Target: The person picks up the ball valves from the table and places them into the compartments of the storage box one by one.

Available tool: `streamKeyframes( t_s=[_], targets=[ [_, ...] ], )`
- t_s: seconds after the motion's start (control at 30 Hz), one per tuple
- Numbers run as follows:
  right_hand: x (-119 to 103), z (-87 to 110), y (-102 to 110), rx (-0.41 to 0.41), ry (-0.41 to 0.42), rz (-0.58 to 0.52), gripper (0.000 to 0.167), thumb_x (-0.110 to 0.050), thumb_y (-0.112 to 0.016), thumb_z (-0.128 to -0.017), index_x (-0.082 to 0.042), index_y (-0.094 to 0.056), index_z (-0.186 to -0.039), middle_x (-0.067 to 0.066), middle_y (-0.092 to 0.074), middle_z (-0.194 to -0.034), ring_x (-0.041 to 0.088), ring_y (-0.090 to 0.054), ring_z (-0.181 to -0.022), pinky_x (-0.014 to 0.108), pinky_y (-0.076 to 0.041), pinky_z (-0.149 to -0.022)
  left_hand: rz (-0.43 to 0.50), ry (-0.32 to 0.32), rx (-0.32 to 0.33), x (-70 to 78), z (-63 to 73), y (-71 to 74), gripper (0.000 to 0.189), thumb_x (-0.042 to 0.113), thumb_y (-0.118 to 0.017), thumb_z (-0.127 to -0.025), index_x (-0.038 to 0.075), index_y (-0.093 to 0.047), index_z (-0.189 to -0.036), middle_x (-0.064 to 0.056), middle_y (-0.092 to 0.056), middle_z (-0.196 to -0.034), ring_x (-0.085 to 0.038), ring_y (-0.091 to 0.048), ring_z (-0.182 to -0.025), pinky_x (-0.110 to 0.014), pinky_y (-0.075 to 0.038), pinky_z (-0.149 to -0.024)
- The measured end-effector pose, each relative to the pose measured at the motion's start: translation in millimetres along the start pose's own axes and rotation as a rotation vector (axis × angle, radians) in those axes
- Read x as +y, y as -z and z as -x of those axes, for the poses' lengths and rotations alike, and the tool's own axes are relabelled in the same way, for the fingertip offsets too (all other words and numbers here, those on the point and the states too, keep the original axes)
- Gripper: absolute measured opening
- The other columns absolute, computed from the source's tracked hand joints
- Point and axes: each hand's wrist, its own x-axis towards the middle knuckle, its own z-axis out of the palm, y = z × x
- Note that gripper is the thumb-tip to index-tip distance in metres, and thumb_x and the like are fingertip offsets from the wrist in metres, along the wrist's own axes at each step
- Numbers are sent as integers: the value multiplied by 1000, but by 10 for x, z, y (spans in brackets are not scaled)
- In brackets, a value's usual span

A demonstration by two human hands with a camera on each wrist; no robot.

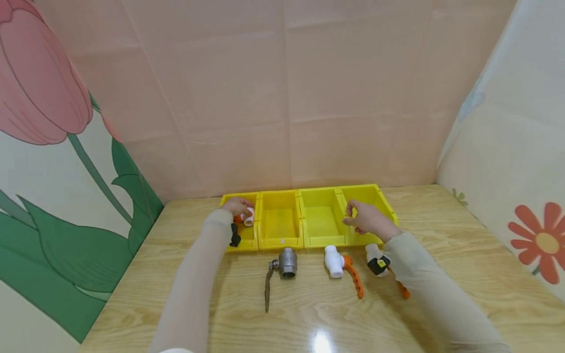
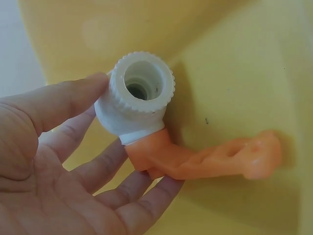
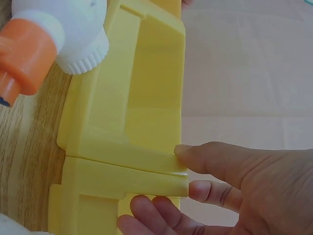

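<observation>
Head view: bench [image 1: 441,215] across the lower frame; at centre, a row of four yellow bins [image 1: 278,223]. Right hand [image 1: 368,218] at the two rightmost bins, fingers loosely bent, nothing seen in its grip; contact with the walls unclear. Left hand [image 1: 238,205] at the leftmost bin [image 1: 249,240], the nearer one: grip holding a white valve [image 2: 134,117]. Left wrist view: valve upper right of the palm, mouth toward camera; orange handle [image 2: 210,159], its long axis, runs right, away from the palm.
</observation>
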Motion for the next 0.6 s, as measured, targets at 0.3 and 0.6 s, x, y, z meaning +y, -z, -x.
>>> streamKeyframes(
  t_s=[0.3, 0.6],
  targets=[
    [21, 7, 5, -1, 36, 1, 24, -21, -64, -94, -8, -44, -99, 5, -46, -70, 18, -52, -58, 28, -50, -58, -28, -5, 10, 9, 35, 5, 33, 13, -61, -93, 10, -62, -126, -12, -56, -133, -23, -50, -102, -35, -45, -86],
    [-10, 4, 21, -8, 28, -5, 25, -22, -64, -94, -8, -43, -99, 4, -44, -70, 19, -51, -58, 28, -50, -58, -147, -53, 3, 74, 110, 74, 34, 20, -51, -99, 9, -61, -130, -12, -56, -136, -23, -54, -106, -40, -46, -94]
  ],
)
